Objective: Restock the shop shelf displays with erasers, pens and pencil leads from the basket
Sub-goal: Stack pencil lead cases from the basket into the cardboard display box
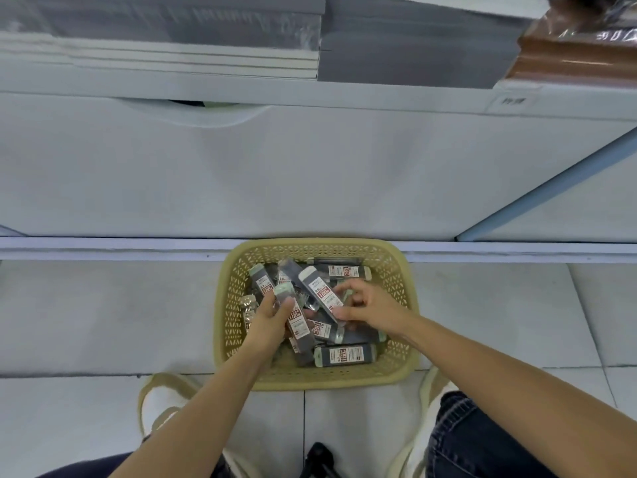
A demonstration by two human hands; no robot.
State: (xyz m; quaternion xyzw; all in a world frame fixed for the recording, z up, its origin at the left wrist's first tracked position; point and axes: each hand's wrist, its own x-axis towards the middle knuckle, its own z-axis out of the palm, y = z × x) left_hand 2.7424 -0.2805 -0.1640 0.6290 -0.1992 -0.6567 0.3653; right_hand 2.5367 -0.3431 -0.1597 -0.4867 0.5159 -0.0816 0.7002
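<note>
Progress: early, by my reading. The basket holds a heap of pencil-lead cases and nothing in this view has reached a display, so all the shelving is left to do.
Left hand: down inside the basket, fingers curled round one lead case (maybe another tucked behind it, I can't separate them). Its pale cap pokes out past the fingertips.
Right hand: just beside the left, thumb and fingers pinching a second case near its lower end. That case slants up and away from the hand toward the far rim.
Loose stock: more cases lie crossed under and around both hands, with one flat case on the near side of the right wrist.
Erasers and pens: none I can make out in the basket, and I can't say whether any lie buried.
Shelf front: white, rising well beyond both hands, with grey stacked pads above it.
Writing on cases: "0.7" on the flat case and "0.5" on one beyond the left fingertips. A red block carries white digits that look like "100", and the small print is too fine to read.
Shelf tag: far up and right of the right hand, with blurred, unreadable characters.
Brand: none I can read.
</note>
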